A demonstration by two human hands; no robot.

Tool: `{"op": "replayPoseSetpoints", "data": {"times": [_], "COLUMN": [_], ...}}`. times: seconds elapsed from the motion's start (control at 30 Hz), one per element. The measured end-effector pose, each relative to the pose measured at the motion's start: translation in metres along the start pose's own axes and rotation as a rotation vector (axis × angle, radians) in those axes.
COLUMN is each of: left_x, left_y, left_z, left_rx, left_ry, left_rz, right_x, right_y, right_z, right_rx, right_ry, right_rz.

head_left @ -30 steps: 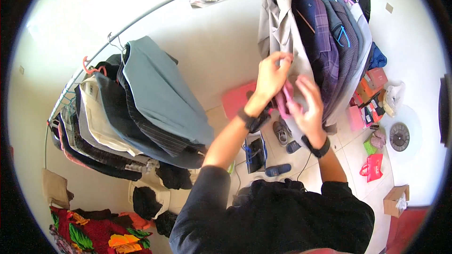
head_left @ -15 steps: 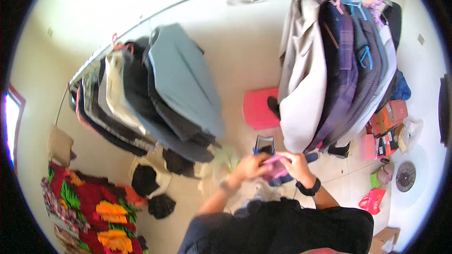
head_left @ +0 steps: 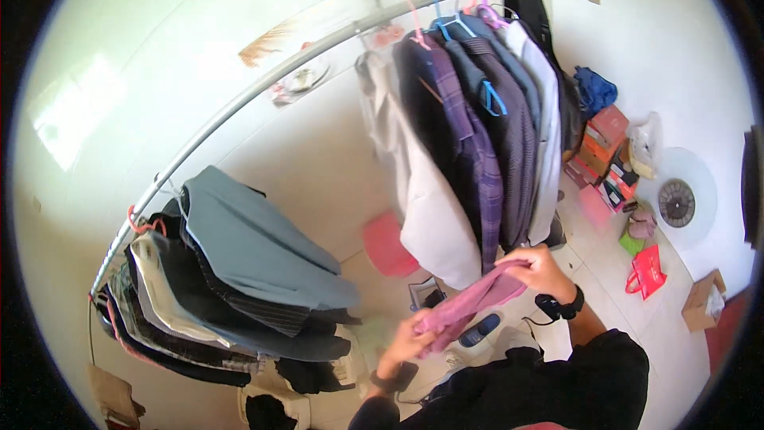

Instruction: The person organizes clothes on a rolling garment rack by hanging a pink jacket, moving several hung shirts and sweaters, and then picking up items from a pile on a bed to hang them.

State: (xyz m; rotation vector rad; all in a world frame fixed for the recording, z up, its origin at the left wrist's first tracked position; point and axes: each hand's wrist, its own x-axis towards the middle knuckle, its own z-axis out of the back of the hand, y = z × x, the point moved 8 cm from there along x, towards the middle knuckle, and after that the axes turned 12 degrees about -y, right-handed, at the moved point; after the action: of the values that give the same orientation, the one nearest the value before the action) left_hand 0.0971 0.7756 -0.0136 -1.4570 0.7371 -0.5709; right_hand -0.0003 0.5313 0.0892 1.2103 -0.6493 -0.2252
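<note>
Pink cloth (head_left: 475,302) stretched aslant; fingers of left hand (head_left: 407,340) pinch one end, right hand (head_left: 547,272) pinches the other. Pale jacket (head_left: 430,215) hangs near.

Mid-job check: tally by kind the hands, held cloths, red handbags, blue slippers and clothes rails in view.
Left hand and right hand: 2
Pink cloth: 1
Red handbag: 1
Blue slipper: 1
Clothes rail: 1
Total: 6
</note>
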Motion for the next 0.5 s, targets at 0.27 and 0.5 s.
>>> {"op": "replayPoseSetpoints", "data": {"times": [0.27,0.5], "left_x": [0.090,0.268], "left_y": [-0.223,-0.392], "left_z": [-0.081,-0.191], "left_rx": [0.144,-0.115], "left_ry": [-0.036,-0.130], "left_rz": [-0.060,-0.457], "right_x": [0.060,0.187], "right_y": [0.035,0.070], "right_z": [0.122,0.235], "right_rx": [0.098,0.247], "right_ry": [-0.180,-0.476], "right_rz": [0.134,0.186]}}
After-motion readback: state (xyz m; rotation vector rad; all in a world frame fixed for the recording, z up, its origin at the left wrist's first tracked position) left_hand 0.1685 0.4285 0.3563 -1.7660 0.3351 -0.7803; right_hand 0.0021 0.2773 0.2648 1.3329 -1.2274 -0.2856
